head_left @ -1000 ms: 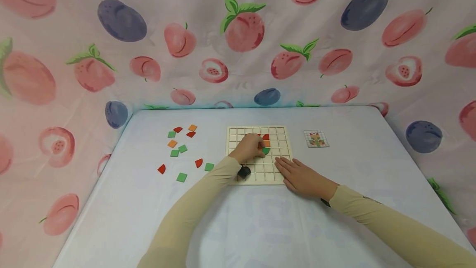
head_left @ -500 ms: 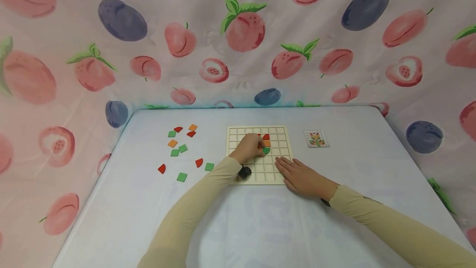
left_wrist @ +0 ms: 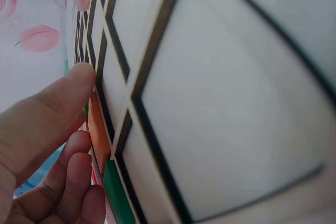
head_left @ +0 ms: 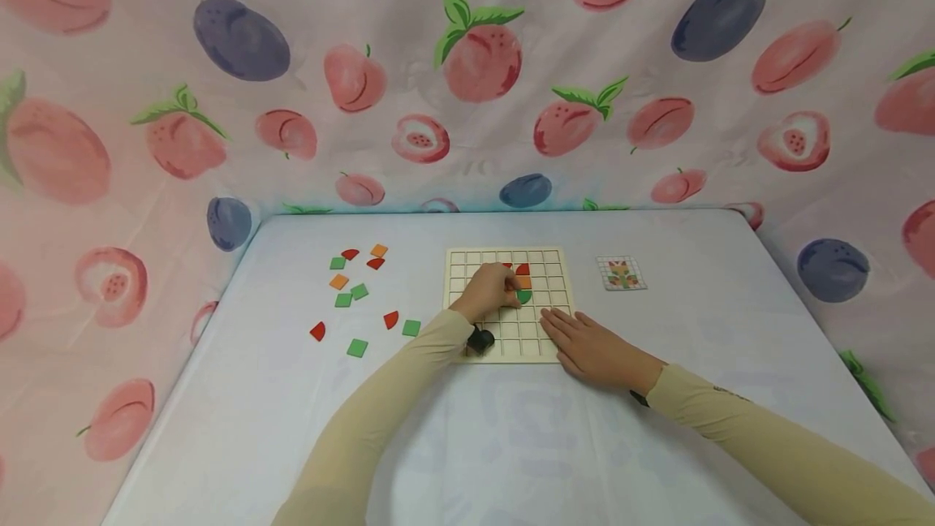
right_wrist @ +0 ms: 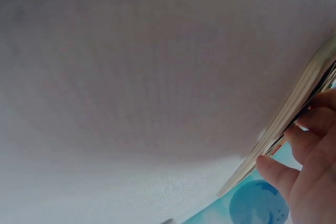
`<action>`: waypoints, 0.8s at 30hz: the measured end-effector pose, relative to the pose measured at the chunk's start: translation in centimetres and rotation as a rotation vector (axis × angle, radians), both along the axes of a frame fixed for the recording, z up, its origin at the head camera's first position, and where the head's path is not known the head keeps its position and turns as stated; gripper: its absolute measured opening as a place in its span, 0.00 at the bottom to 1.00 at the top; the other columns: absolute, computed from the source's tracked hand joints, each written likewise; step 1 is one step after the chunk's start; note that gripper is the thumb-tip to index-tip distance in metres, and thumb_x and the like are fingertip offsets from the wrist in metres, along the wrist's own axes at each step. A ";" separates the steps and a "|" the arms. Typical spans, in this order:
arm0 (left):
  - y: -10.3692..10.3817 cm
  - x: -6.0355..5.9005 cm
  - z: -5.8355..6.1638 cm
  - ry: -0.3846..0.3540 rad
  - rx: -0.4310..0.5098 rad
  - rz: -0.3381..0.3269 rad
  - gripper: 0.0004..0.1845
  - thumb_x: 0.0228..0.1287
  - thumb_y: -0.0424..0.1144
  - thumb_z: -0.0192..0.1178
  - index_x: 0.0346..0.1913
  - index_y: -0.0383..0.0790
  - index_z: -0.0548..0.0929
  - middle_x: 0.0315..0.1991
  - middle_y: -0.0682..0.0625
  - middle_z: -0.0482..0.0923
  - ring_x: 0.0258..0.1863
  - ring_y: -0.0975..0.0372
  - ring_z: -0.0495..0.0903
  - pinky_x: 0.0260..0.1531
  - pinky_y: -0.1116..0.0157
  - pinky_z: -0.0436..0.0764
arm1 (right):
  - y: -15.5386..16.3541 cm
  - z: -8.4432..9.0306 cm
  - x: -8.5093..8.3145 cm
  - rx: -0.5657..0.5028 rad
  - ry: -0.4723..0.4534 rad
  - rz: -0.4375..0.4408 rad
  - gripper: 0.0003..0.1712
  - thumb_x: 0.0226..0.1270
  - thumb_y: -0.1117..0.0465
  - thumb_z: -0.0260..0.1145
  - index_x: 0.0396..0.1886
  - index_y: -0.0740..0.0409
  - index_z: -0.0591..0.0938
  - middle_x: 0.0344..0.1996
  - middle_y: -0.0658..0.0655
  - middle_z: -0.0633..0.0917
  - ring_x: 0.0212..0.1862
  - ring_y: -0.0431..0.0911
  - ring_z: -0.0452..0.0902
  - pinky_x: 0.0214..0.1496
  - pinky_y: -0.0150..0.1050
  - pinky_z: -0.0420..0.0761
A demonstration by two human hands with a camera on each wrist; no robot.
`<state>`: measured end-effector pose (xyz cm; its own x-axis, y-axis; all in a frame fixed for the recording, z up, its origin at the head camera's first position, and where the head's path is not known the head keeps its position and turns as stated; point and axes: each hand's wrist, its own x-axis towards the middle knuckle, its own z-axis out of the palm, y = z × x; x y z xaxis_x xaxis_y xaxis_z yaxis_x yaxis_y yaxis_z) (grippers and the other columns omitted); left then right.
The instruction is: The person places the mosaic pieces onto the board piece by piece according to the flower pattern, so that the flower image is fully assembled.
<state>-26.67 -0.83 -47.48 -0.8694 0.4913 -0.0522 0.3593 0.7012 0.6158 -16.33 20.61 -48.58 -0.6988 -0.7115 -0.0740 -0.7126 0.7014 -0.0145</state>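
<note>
Here we see the left hand (head_left: 491, 291) bent over the grid board (head_left: 527, 333); we cannot tell whether its fingers grip anything. Just beside them lies a green quarter-piece (head_left: 523, 296), rounded edge facing near right. The right hand (head_left: 595, 349) rests, fingers extended, at the board's right edge. We find the board roughly square, aligned with the worktop (head_left: 256, 396). Only the right wrist view shows its side edge-on.

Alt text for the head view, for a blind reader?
A person's left hand is over flat red, orange and green pieces on a cream gridded board; the right hand rests at its near right corner. Matching loose pieces lie left, a square picture card right.
</note>
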 end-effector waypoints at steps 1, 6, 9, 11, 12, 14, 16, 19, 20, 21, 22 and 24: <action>0.0 0.0 0.0 -0.006 0.004 0.004 0.13 0.48 0.38 0.72 0.39 0.40 0.86 0.36 0.50 0.84 0.34 0.63 0.79 0.35 0.71 0.77 | 0.0 0.0 0.0 0.000 0.000 0.000 0.32 0.73 0.53 0.48 0.71 0.64 0.59 0.71 0.61 0.61 0.72 0.54 0.56 0.68 0.55 0.63; -0.1 0.0 0.0 -0.026 0.026 0.017 0.11 0.50 0.38 0.71 0.37 0.41 0.86 0.35 0.51 0.84 0.33 0.64 0.78 0.35 0.71 0.77 | 0.0 -0.1 0.0 0.008 0.002 0.002 0.32 0.74 0.52 0.48 0.71 0.64 0.59 0.72 0.61 0.60 0.72 0.54 0.56 0.68 0.55 0.63; -0.1 0.1 0.0 -0.029 0.027 0.019 0.09 0.51 0.38 0.71 0.37 0.42 0.86 0.35 0.51 0.84 0.33 0.64 0.78 0.35 0.71 0.77 | 0.0 -0.1 0.0 0.002 0.005 0.003 0.32 0.73 0.53 0.48 0.71 0.64 0.59 0.71 0.61 0.60 0.72 0.54 0.56 0.68 0.55 0.63; -0.1 0.1 0.1 -0.029 0.027 0.019 0.09 0.51 0.37 0.71 0.37 0.41 0.86 0.35 0.51 0.84 0.33 0.64 0.78 0.35 0.71 0.77 | 0.0 -0.1 0.0 0.000 0.006 0.004 0.32 0.73 0.53 0.48 0.71 0.64 0.59 0.72 0.61 0.60 0.72 0.54 0.56 0.68 0.55 0.63; -0.1 0.2 0.2 -0.031 0.025 0.021 0.09 0.51 0.37 0.70 0.37 0.41 0.86 0.35 0.51 0.84 0.33 0.63 0.78 0.35 0.71 0.77 | 0.0 -0.1 0.0 0.000 0.007 0.004 0.32 0.73 0.53 0.48 0.71 0.64 0.59 0.72 0.61 0.60 0.72 0.54 0.56 0.68 0.55 0.63; -0.1 0.2 0.3 -0.033 0.022 0.023 0.09 0.52 0.37 0.70 0.37 0.41 0.86 0.35 0.50 0.84 0.33 0.63 0.78 0.35 0.70 0.77 | 0.0 -0.1 0.0 0.001 0.006 0.004 0.32 0.73 0.53 0.48 0.71 0.64 0.59 0.72 0.61 0.60 0.72 0.54 0.56 0.68 0.55 0.63; 0.0 0.2 0.3 -0.029 0.020 0.020 0.09 0.52 0.37 0.70 0.37 0.40 0.86 0.35 0.50 0.84 0.33 0.63 0.78 0.34 0.70 0.76 | 0.0 -0.1 0.0 0.003 0.005 0.004 0.32 0.73 0.53 0.48 0.71 0.64 0.59 0.72 0.61 0.60 0.72 0.54 0.56 0.68 0.55 0.63; 0.0 0.2 0.3 -0.008 0.011 0.010 0.09 0.52 0.36 0.70 0.37 0.39 0.87 0.35 0.49 0.84 0.32 0.63 0.78 0.33 0.71 0.76 | 0.0 0.0 0.0 0.002 -0.001 0.001 0.32 0.73 0.53 0.48 0.71 0.64 0.59 0.72 0.61 0.60 0.72 0.55 0.56 0.68 0.55 0.63; -0.1 0.2 0.2 -0.002 0.009 0.006 0.09 0.52 0.36 0.70 0.37 0.39 0.87 0.34 0.49 0.84 0.32 0.63 0.78 0.32 0.72 0.75 | 0.0 0.0 0.0 0.000 0.000 0.001 0.32 0.73 0.53 0.48 0.71 0.64 0.59 0.71 0.61 0.60 0.72 0.55 0.56 0.68 0.55 0.63; -0.1 0.2 0.2 0.008 0.005 0.002 0.09 0.51 0.36 0.70 0.37 0.39 0.87 0.34 0.49 0.83 0.31 0.63 0.77 0.32 0.72 0.75 | 0.0 -0.1 0.0 0.000 0.007 0.004 0.32 0.73 0.53 0.48 0.71 0.64 0.59 0.71 0.61 0.61 0.72 0.55 0.56 0.68 0.55 0.63; -0.1 0.1 0.2 0.018 0.003 -0.002 0.09 0.51 0.36 0.70 0.37 0.39 0.87 0.34 0.49 0.83 0.31 0.64 0.77 0.31 0.73 0.75 | 0.1 -0.1 0.0 0.000 0.015 0.008 0.32 0.73 0.53 0.48 0.71 0.65 0.59 0.71 0.62 0.61 0.72 0.55 0.57 0.68 0.55 0.63; 0.0 0.1 0.1 0.021 -0.001 -0.002 0.09 0.51 0.37 0.71 0.37 0.39 0.87 0.33 0.50 0.83 0.30 0.64 0.77 0.31 0.73 0.74 | 0.2 -0.3 -0.1 -0.001 0.035 0.018 0.32 0.73 0.53 0.48 0.71 0.65 0.59 0.71 0.61 0.61 0.72 0.54 0.57 0.68 0.54 0.64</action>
<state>-26.59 -0.87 -47.36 -0.8695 0.4928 -0.0343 0.3735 0.7012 0.6073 -16.39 20.79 -48.86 -0.6883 -0.7237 -0.0490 -0.7249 0.6888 0.0097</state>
